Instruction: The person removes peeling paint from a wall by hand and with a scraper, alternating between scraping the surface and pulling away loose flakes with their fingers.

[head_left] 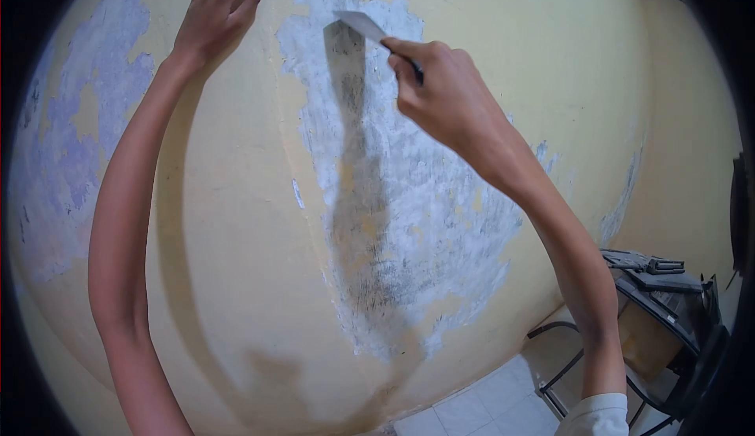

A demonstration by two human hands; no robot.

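Note:
My right hand (pixel 444 82) is closed around the dark handle of a putty knife (pixel 362 25). The flat metal blade points up and left, over the upper part of a bare whitish-grey patch (pixel 440 216) where the yellow paint is gone. A shadow of the knife and arm falls down this patch. Higher up on the left, my left hand (pixel 216 7) rests by the yellow painted wall (pixel 236 176), its fingers bent and the thumb apart from them, nothing held. The fingertips lie near the top of the view.
Another peeled area, bluish-lilac (pixel 118 35), spreads over the left side of the wall. At the lower right stands a black-framed chair (pixel 657 286) with dark flat items piled on it. Pale floor tiles (pixel 472 412) show along the wall's foot.

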